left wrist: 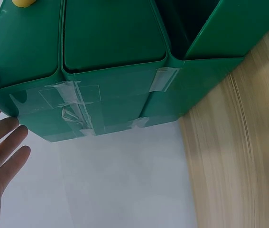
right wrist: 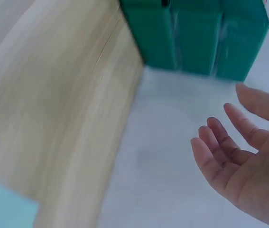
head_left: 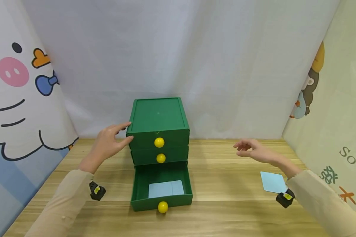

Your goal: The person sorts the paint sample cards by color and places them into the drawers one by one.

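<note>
A green cabinet of three stacked drawers (head_left: 158,113) with round yellow knobs stands against the back curtain. Its bottom drawer (head_left: 181,199) is pulled out, and pale blue cards (head_left: 161,189) lie flat inside. My left hand (head_left: 105,141) touches the cabinet's upper left corner, thumb at the front face and the other fingers spread along the side. To the right of the cabinet, my right hand (head_left: 255,151) hovers in the air with fingers loosely bent and nothing in them. A light blue card (head_left: 273,182) lies on the table just below my right wrist.
The wooden table (head_left: 225,217) runs back to a white curtain (head_left: 240,65). Side walls with cartoon prints border it left and right. Clear tape (left wrist: 77,107) joins the drawer units along the cabinet's left side.
</note>
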Tool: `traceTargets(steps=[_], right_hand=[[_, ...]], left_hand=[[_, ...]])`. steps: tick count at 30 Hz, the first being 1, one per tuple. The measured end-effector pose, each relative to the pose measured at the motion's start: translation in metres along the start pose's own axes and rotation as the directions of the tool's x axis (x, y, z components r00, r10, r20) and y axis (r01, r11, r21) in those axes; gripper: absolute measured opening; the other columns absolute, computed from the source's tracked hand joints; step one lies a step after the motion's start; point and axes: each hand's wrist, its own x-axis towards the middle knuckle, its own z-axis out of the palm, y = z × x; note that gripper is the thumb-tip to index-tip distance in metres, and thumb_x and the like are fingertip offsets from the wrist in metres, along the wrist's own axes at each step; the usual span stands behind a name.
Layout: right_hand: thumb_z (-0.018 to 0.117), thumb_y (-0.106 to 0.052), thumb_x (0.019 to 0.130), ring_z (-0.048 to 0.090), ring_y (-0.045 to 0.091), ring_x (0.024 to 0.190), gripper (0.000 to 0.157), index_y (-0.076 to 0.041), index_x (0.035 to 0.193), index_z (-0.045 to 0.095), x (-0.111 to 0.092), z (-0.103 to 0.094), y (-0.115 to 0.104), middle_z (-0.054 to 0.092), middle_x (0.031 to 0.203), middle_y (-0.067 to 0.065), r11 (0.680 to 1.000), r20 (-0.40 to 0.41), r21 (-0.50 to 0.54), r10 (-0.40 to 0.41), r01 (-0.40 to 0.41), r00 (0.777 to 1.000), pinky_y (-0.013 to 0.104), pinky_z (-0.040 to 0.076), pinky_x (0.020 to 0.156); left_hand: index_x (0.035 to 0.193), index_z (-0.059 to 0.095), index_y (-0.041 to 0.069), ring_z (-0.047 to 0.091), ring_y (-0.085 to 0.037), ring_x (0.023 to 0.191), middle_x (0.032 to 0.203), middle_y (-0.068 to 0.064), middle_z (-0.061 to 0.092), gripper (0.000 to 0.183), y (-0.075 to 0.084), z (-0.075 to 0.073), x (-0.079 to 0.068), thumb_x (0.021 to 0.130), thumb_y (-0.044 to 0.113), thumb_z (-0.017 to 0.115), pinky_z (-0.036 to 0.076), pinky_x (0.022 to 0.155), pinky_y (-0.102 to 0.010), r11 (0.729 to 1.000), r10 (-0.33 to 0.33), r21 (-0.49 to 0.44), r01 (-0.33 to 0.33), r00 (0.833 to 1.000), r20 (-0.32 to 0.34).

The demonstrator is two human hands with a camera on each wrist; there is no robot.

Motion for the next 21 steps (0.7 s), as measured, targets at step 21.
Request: traceTargets(steps=[21], right_hand=[[0.079, -0.019, 0.068, 0.041, 0.055, 0.107, 0.074, 0.022, 0.118, 0.042, -0.088, 0.005, 0.145, 0.044, 0.117, 0.04, 0.963, -0.062, -0.126, 0.23, -0.237, 0.971, 0.058, 0.038, 0.086]], left_hand=[[0.126, 0.054, 0.003, 0.059, -0.036, 0.089, 0.108, -0.024, 0.061, 0.05, 0.0, 0.0, -0.001, 0.082, 0.023, 0.067, 0.048, 0.072, -0.05, 1.0, 0.013, 0.001, -0.013, 1.0, -0.014]])
